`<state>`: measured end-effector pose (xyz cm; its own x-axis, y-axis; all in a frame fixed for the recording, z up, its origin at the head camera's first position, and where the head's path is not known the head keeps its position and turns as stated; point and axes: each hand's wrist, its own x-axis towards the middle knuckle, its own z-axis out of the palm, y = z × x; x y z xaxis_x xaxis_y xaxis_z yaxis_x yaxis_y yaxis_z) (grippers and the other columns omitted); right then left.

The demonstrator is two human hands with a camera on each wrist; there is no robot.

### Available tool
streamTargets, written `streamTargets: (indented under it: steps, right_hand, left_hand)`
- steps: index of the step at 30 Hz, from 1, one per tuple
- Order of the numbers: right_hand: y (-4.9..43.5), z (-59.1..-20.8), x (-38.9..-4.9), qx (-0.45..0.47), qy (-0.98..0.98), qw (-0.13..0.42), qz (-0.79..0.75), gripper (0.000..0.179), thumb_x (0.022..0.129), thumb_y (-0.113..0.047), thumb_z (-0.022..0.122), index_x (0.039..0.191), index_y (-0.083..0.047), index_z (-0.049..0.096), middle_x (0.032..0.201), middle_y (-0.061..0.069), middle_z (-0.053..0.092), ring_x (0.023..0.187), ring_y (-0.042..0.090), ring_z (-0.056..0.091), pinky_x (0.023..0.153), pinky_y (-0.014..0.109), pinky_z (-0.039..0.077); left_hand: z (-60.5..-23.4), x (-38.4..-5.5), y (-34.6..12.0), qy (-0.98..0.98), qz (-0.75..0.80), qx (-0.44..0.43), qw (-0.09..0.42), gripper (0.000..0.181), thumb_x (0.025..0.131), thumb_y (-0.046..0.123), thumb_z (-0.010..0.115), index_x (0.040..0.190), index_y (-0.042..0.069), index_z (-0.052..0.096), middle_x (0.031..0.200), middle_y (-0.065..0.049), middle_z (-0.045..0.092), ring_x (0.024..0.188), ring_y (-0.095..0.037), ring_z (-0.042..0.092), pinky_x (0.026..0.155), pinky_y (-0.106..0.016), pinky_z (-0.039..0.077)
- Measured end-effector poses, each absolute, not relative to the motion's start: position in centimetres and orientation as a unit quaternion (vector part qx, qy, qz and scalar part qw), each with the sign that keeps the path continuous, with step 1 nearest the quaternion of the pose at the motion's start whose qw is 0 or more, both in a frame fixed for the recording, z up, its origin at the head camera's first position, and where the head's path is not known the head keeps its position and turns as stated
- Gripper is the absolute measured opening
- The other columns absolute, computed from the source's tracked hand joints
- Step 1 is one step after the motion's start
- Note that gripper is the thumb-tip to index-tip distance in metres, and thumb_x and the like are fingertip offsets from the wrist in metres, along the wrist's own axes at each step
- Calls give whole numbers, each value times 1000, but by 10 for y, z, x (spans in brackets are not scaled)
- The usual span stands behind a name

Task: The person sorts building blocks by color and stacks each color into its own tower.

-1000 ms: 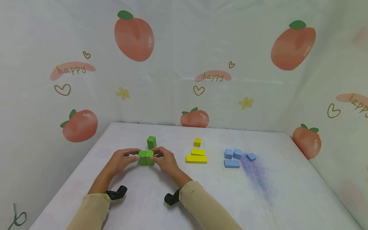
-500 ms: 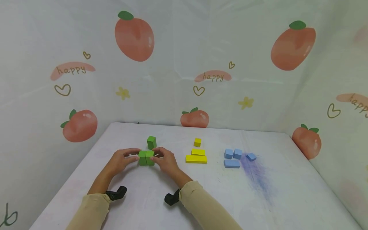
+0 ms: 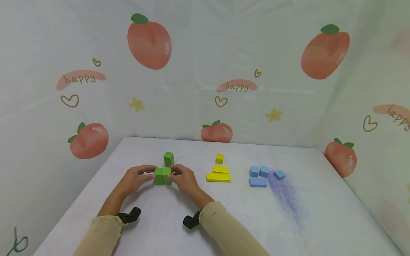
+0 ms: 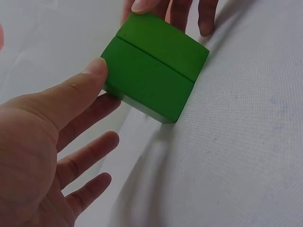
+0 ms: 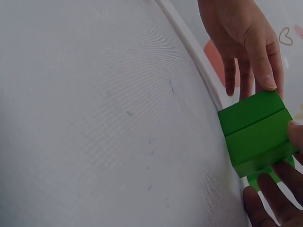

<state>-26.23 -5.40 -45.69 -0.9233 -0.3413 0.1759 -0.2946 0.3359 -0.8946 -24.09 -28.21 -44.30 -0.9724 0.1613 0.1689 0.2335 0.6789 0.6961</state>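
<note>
Two green wooden blocks stand upright side by side on the white table, their long faces together: a left block (image 3: pixel 158 177) and a right block (image 3: pixel 167 177). My left hand (image 3: pixel 132 180) pinches the left block's outer side between thumb and index finger; its other fingers spread away in the left wrist view. From the other side, my right hand (image 3: pixel 186 180) pinches the right block, its thumb (image 5: pixel 296 135) on the front edge and fingers behind. Just behind the pair stands a third green block (image 3: pixel 168 159), partly hidden by fingers in the right wrist view.
Right of the hands lie a long yellow block (image 3: pixel 218 177), a shorter yellow block (image 3: pixel 220 169) and a yellow cube (image 3: pixel 220 159). Farther right are several blue blocks (image 3: pixel 258 182) beside a purple-blue smear (image 3: pixel 285 195) on the table. A printed curtain (image 3: pixel 192 71) hangs behind.
</note>
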Motion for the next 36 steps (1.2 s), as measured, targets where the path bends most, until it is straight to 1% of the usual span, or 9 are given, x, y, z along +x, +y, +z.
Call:
streamTargets:
  steps: [5,8,11,15,19,23,25,30,36]
  right_hand:
    - [-53,-457,-260,-196,818,23,-541,42,90,-20,72,130,-14,60,113,0,67,104,17,61,86,30,52]
    - [-51,-458,-258,-196,814,28,-545,50,89,-23,73,135,-14,56,115,0,66,106,18,61,88,32,52]
    - [-48,-457,-258,-197,807,31,-557,53,89,-25,73,137,-13,54,116,2,66,107,18,60,89,34,51]
    - [-44,-456,-260,-188,796,19,-576,46,94,-26,65,136,-11,55,115,2,65,105,17,60,87,33,51]
    - [-43,-453,-266,-158,792,-4,-590,37,99,-27,58,132,-8,58,110,-1,66,100,14,58,79,27,52]
    - [-44,-450,-272,-123,793,-13,-597,35,99,-25,59,129,-8,60,107,-1,66,95,14,58,74,25,53]
    - [-46,-449,-275,-113,795,-12,-596,35,98,-24,60,129,-8,60,107,-1,66,96,15,59,75,26,53]
    - [-52,-450,-282,-112,801,-4,-588,36,96,-23,63,128,-8,60,107,1,65,100,17,60,81,29,52]
    - [-60,-449,-294,-109,811,-1,-575,37,95,-23,64,130,-9,60,109,2,65,102,18,60,85,31,52]
  left_hand:
    - [-441,-239,-282,-917,-382,-103,44,40,91,26,70,126,8,65,125,-14,64,123,-40,50,100,-60,38]
    - [-440,-238,-282,-919,-378,-101,40,40,91,26,69,127,8,65,126,-14,63,124,-41,49,99,-61,38]
    - [-439,-238,-281,-920,-376,-100,38,41,92,27,69,127,8,64,126,-14,63,124,-41,48,99,-62,38]
    - [-439,-238,-281,-919,-379,-99,39,41,91,27,69,127,8,65,127,-14,63,123,-41,49,99,-61,38]
    - [-440,-238,-280,-916,-389,-92,37,40,91,25,70,127,8,65,126,-14,63,123,-40,49,100,-59,37]
    - [-441,-238,-280,-914,-397,-83,29,42,91,27,70,127,9,65,127,-14,62,124,-41,48,100,-59,37]
    - [-442,-239,-280,-914,-397,-83,29,42,91,28,70,127,9,65,127,-13,62,124,-41,48,100,-59,37]
    - [-444,-238,-282,-912,-400,-87,35,40,90,26,70,126,8,65,125,-12,64,124,-39,49,102,-57,37]
    - [-443,-238,-283,-910,-405,-84,30,41,90,27,71,127,9,65,125,-11,64,124,-41,49,101,-57,37]
